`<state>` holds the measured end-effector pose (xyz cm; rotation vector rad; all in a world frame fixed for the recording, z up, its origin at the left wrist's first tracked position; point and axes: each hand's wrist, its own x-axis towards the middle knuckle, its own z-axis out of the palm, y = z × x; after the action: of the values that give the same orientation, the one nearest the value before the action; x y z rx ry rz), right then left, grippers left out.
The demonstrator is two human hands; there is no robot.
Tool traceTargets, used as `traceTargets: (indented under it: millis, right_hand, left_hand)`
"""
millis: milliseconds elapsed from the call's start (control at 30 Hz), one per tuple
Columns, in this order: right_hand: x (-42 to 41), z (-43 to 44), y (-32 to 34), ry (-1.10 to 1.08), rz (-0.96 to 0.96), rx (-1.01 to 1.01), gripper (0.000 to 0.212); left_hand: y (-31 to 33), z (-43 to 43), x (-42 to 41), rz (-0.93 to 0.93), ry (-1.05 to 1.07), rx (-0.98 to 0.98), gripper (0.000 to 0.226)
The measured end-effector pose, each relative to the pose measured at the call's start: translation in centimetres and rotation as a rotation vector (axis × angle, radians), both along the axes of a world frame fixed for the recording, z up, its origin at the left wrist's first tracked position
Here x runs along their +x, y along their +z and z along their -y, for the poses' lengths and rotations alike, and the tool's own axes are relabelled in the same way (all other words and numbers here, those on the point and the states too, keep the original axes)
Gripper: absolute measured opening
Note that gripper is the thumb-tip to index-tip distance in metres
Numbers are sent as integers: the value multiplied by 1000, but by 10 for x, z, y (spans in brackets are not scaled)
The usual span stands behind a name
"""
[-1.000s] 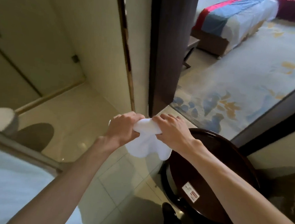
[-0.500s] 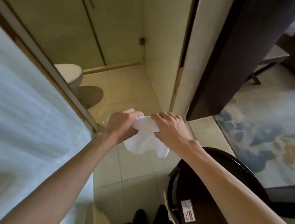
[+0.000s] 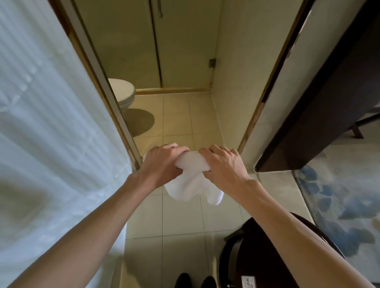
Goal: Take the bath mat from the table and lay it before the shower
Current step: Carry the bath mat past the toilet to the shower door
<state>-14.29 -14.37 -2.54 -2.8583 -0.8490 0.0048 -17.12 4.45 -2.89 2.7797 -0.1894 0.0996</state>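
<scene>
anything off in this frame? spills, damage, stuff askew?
Nothing spilled. The bath mat is bunched, hanging in folds from the left hand and right hand above the tiled floor, not yet laid. The door frame edge looks chipped, though blur makes that unsure.

Both my bare forearms reach forward and converge ahead of me. My left hand (image 3: pixel 160 164) and right hand (image 3: pixel 224 167) sit close together, knuckles up, backs toward me, the fingers of each curled over and gripping the bunched top of the bath mat (image 3: pixel 187 189).
</scene>
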Motion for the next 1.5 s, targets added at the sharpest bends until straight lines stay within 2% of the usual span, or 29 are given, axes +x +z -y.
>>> traceTargets:
  millis: [733,1500]
  right_hand:
    - [68,-48,7,37,26,-22,45]
    - [356,-113,0,128,34,27,40]
  left_hand:
    - [-3,-50,63,68,4,1,44]
    - [3,-106,330,21,97,-5,46]
